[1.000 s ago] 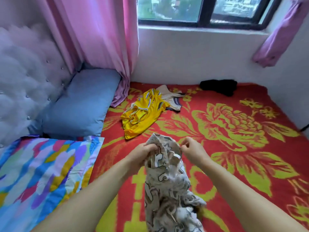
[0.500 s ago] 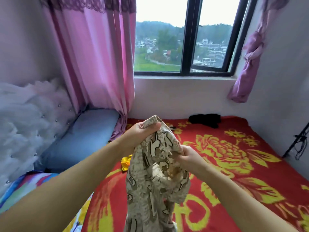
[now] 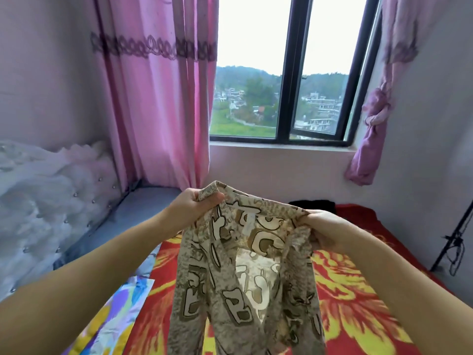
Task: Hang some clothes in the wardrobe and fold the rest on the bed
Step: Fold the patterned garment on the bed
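Head view. A beige-and-brown patterned fabric garment (image 3: pixel 245 267) is held up in the air over the near part of the bed with the red blanket printed with yellow flowers (image 3: pixel 358 303), its top edge stretched between both hands. The left hand (image 3: pixel 197 204) pinches one upper corner; the right hand (image 3: pixel 320 226) grips the opposite corner, fingers curled into the cloth. The lower part hangs loose below them. A black bundle of cloth (image 3: pixel 313 203) lies at the far edge of the bed beneath the window. Step in hand, as judged: spreading the garment open to identify it. The next move calls for choosing between laying it flat for folding and carrying it to a hanger; no wardrobe is in view.
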Demonstrator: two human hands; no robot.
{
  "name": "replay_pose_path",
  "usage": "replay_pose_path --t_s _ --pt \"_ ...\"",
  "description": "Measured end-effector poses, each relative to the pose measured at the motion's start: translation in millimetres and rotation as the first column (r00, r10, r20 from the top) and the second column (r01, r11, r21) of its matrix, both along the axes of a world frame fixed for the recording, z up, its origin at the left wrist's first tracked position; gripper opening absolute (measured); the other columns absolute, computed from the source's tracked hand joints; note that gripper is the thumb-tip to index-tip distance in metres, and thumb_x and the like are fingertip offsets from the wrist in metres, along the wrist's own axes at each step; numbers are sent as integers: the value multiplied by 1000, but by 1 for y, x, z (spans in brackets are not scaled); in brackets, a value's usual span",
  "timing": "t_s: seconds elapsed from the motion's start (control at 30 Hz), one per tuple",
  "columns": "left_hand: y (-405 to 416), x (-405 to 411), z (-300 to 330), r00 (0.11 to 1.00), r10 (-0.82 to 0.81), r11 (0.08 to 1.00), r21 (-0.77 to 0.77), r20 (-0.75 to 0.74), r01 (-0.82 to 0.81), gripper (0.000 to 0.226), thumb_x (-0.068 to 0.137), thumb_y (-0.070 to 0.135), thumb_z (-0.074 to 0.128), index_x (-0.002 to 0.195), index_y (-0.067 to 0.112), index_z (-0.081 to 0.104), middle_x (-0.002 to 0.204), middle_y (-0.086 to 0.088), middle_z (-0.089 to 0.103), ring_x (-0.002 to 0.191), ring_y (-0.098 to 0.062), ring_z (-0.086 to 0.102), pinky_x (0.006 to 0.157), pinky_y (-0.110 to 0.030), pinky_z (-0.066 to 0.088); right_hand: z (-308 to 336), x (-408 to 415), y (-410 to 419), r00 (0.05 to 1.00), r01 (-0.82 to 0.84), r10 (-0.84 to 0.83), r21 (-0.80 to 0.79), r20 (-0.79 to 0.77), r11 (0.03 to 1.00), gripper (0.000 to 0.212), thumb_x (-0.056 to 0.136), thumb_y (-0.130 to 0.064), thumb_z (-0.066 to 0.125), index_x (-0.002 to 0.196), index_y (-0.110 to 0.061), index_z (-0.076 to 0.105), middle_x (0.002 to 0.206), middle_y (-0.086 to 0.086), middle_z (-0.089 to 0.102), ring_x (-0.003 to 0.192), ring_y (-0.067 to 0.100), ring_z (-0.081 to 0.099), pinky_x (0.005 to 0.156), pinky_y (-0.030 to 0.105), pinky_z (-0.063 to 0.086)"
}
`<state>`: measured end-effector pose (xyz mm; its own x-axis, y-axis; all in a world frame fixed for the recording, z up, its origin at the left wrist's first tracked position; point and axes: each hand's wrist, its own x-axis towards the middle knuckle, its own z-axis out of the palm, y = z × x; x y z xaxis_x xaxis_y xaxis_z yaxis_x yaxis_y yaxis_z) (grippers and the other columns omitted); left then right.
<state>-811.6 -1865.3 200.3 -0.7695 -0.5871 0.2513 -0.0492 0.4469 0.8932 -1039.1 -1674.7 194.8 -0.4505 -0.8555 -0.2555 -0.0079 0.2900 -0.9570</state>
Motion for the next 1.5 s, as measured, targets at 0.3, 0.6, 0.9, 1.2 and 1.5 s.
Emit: replay_pose_path --t_s 0.3,0.6,0.9,1.2,1.5 --pt "-4 12 22 996 57 985 -157 -61 -66 43 69 60 62 53 23 49 44 12 35 39 -7 29 43 -16 29 37 3 18 723 -209 49 -149 -690 967 13 82 0 69 95 0 68 82 11 64 77 19 52 75 38 48" --pt "-6 29 33 990 -78 971 -217 119 102 15 81 29 67 80 15 71 68 -4 55 66 -17 46 68 -28 42 44 -10 13 355 -92 -310 -363 -882 927 11 82 -18 74 90 -11 76 94 5 59 93 23 51 79 31 40" --pt "5 23 55 971 205 936 -316 123 -158 36 96 38 51 72 12 54 41 11 39 32 0 29 36 -15 30 52 9 -10 171 -54 -294 -307 -940 950 33 94 -44 54 73 -18 61 57 -9 57 50 11 51 50 22 40" --pt "56 -26 63 992 114 963 238 58 -125 21 98 15 48 77 11 52 53 -2 54 35 -7 50 34 -16 41 67 84 -58 442 -133 -104 -180 -891 975 49 103 -38 27 91 -6 62 99 18 68 90 30 62 68 26 38" --pt "50 -7 81 999 -44 997 -71 -12 43 24 94 6 54 116 -2 58 114 -20 64 107 -32 62 94 -26 51 69 63 -41 527 -399 140 -98 -839 912 46 93 -6 53 135 -23 45 116 -3 60 107 14 57 88 25 47"
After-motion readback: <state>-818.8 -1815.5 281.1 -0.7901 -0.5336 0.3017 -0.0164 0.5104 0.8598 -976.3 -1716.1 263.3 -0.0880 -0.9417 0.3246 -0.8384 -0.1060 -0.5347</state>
